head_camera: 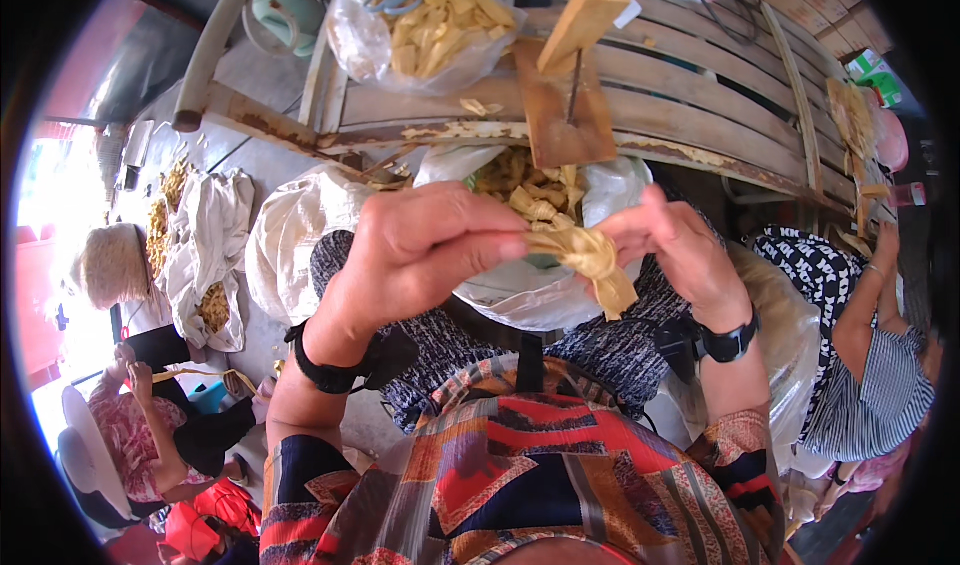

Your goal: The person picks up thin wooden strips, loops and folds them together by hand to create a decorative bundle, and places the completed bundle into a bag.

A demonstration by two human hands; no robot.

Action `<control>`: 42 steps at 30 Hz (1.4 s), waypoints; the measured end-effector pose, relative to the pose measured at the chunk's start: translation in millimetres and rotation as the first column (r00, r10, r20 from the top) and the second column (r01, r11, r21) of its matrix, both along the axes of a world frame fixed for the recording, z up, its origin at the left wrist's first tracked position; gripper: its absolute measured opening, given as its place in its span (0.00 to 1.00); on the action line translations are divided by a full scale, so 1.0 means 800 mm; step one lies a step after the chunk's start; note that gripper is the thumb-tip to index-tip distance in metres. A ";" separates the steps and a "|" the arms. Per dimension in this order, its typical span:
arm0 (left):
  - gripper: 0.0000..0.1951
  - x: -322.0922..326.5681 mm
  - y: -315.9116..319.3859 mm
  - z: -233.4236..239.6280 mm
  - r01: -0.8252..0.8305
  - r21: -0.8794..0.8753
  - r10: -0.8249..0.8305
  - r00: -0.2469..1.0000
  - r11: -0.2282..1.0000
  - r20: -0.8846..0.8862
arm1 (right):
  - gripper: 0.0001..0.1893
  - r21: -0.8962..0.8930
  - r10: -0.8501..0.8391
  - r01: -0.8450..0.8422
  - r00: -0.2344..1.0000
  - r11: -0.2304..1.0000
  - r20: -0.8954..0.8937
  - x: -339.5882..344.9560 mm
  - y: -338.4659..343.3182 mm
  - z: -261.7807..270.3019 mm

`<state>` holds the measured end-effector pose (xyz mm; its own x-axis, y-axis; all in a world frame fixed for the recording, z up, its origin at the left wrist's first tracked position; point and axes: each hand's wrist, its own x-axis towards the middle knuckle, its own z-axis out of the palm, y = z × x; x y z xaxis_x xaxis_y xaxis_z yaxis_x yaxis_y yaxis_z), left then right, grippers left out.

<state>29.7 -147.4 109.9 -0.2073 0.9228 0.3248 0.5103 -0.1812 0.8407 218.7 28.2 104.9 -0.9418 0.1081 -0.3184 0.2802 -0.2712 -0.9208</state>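
Observation:
My left hand (442,242) pinches the bundled end of a knotted yellow strip (596,253) between thumb and fingers; the strip looks like dried plant or bean-curd material. Beside the knot is my right hand (675,250), its thumb raised apart and its fingertips partly behind the strip. Whether those fingertips grip it is hidden. Below both hands, between my knees, a white plastic sack (510,302) stands with its mouth wide. Similar yellow knots (540,190) lie inside it.
Ahead runs a slatted bench (675,92) with rusty edges. It carries a wooden stand (570,114) with a metal rod, and a plastic bag of yellow strips (450,39) topped by scissors (394,0). A person (135,430) sits left, another (862,355) right. White sacks (300,242) stand left.

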 end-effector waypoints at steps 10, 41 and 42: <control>0.07 -0.022 0.010 -0.017 0.094 0.125 -0.029 0.895 0.988 -0.445 | 0.18 -0.254 0.259 -0.224 0.959 0.941 0.115 0.002 -0.006 -0.005; 0.16 -0.012 0.004 0.024 0.401 -0.336 -0.189 0.834 0.852 0.518 | 0.12 -0.196 -0.750 0.736 0.570 0.648 -0.337 -0.012 -0.006 -0.003; 0.19 -0.012 0.003 0.023 0.398 -0.400 -0.069 0.774 0.826 0.629 | 0.11 -0.179 -0.739 0.738 0.561 0.651 -0.373 -0.015 -0.016 0.013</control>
<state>20.0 -144.8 127.9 0.0473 0.9581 -0.2826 -0.0903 0.2859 0.9540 207.0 15.5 115.7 -0.5682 0.8218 0.0419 -0.3882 -0.2229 -0.8942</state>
